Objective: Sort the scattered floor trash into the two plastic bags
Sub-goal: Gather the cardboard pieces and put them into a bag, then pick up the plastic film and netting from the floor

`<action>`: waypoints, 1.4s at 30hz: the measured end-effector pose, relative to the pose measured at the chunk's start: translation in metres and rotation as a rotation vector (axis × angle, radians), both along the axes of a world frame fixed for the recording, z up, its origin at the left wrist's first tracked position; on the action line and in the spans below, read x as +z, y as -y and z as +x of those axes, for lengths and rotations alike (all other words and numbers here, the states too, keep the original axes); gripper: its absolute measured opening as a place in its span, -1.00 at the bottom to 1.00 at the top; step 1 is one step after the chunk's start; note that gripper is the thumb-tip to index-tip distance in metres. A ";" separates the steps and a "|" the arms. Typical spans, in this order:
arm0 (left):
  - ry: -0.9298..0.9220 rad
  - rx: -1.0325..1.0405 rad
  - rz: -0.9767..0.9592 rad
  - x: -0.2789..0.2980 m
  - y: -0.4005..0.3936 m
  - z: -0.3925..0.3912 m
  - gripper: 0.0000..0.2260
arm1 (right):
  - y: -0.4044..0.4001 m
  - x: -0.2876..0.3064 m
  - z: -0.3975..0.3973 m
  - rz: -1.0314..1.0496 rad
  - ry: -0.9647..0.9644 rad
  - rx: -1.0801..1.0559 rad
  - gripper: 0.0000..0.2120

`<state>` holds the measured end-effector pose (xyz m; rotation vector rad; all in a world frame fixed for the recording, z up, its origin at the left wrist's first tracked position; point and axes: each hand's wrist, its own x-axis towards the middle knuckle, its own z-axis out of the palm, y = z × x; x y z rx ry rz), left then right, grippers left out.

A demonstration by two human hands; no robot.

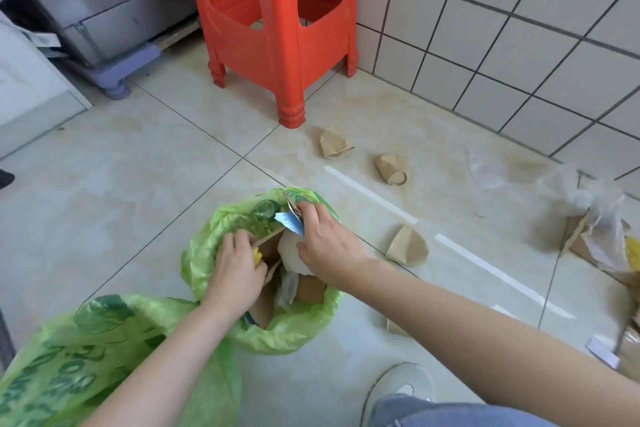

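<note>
On a glossy pale tiled floor [138, 184] beside a white tiled wall [502, 45] stands a red plastic stool [277, 28]. Three crumpled brown paper cups [334, 143] lie near it. Both hands reach into the open green plastic bag [294, 326]: the left hand [235, 270] curls around brown cardboard [268, 248], the right hand [325, 246] grips white crumpled paper [289, 250]. A second green plastic bag [86, 357] lies nearer.

- Two green plastic bags: one open [298, 329] beneath the hands, one [86, 357] lying at lower left.
- Two hands: left hand [237, 270] and right hand [329, 246], both at the open bag's mouth.
- Three crushed brown paper cups on the floor: first [334, 143], second [393, 168], third [408, 246].
- One red plastic stool [277, 28].
- Two white tape strips on the tiles: upper [370, 194], lower [498, 274].
- One shoe [401, 383].
- One clear plastic bag [595, 204] over cardboard, at right.
</note>
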<state>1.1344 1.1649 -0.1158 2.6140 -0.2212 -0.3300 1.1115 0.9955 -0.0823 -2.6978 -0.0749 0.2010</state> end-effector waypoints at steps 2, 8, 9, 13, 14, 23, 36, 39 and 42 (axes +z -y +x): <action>-0.074 -0.049 0.092 -0.007 -0.001 0.000 -0.66 | -0.006 -0.003 0.001 -0.046 0.006 0.033 -0.51; -0.189 -0.165 0.347 -0.015 0.001 0.008 -0.68 | -0.013 -0.008 0.002 -0.291 0.011 0.165 -0.72; -0.220 -0.149 0.350 -0.018 0.003 0.011 -0.68 | -0.014 -0.009 0.003 -0.340 0.009 0.181 -0.74; -0.326 -0.027 0.296 -0.031 0.009 0.025 -0.56 | -0.017 -0.019 0.004 -0.506 -0.017 0.236 -0.75; -0.367 -0.025 0.281 -0.034 0.010 0.026 -0.53 | -0.017 -0.023 0.003 -0.546 -0.037 0.251 -0.74; -0.605 0.049 -0.071 -0.012 0.021 0.029 -0.55 | -0.008 -0.036 -0.003 -0.611 -0.072 0.329 -0.66; -0.146 -0.218 0.284 0.079 0.076 0.020 -0.62 | 0.107 0.033 -0.086 -0.022 -0.102 -0.120 -0.60; -0.066 -0.271 0.225 0.097 0.117 0.004 -0.69 | 0.145 0.048 -0.119 -0.003 -0.140 -0.212 -0.61; -0.061 -0.335 0.129 0.105 0.161 -0.021 -0.75 | 0.180 0.060 -0.153 0.028 -0.172 -0.320 -0.62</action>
